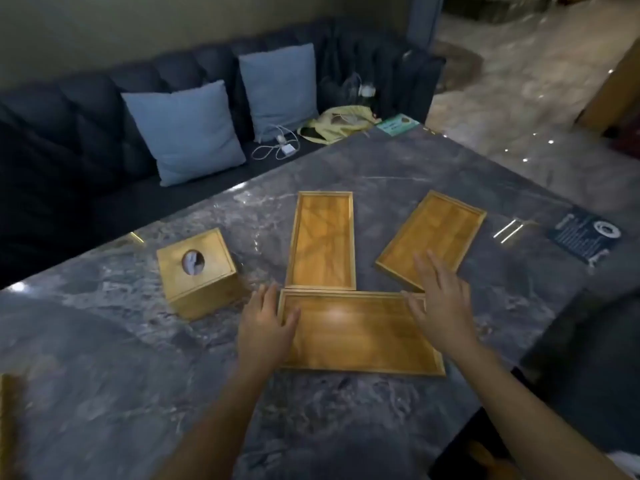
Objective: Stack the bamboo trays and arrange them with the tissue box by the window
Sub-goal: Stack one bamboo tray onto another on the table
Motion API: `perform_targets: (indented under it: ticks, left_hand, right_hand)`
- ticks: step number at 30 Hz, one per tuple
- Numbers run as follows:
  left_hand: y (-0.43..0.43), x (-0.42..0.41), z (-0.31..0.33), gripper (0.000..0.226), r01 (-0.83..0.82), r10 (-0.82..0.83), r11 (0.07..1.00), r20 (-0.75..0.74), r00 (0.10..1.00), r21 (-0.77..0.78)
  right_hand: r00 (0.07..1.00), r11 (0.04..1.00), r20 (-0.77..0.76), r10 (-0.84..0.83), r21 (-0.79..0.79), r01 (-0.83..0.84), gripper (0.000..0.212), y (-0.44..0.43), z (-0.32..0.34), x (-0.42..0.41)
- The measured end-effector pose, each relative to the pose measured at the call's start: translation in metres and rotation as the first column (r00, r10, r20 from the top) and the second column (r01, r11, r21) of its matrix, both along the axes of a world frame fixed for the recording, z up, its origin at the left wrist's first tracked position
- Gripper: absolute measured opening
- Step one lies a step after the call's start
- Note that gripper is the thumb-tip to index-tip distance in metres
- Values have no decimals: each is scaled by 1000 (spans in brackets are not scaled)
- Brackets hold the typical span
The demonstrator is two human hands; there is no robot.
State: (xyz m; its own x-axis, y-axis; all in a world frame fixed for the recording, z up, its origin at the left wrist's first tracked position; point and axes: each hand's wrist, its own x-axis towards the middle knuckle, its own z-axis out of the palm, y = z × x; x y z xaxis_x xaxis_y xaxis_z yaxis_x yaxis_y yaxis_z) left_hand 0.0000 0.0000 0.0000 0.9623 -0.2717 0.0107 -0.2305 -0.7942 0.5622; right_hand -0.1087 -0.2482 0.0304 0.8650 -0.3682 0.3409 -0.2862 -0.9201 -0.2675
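A dark marbled desk (346, 427) runs beside a sofa (69, 133) with two blue cushions. On it I see three bamboo trays lying apart: a near tray (360, 336), a middle tray (322, 240) touching its far rim, and a right tray (433, 237); the tissue box (197, 271) stands to the left. My left hand (266, 330) and right hand (443, 306) flank the near tray, fingers spread wide, holding nothing. I'd grip both short ends evenly, lift level, then lower it square into another tray.
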Motion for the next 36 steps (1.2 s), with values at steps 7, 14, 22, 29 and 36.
perform_targets:
  ticks: [7,14,22,29,36]
  left_hand:
    - [-6,-14,-29,78,-109,122,993,-464,877,54]
    - [-20,-21,-19,66,-426,137,850,-651,747,-310]
    - [-6,-1,2,37,-674,131,657,-828,545,-339]
    - [14,-9,20,13,-726,204,576,-794,572,-375]
    - [18,-9,41,35,-669,178,492,-688,703,-557]
  right_hand:
    - [857,718,-421,-299,492,492,88,6,-47,-25]
    - [814,497,-480,-328,645,580,94,30,-57,-14]
    - [822,144,-387,-418,865,481,26,22,-43,-6]
    - [878,110,-164,-451,965,237,29,15,0,13]
    - [951,229,-15,-310,969,90,23,8,50,45]
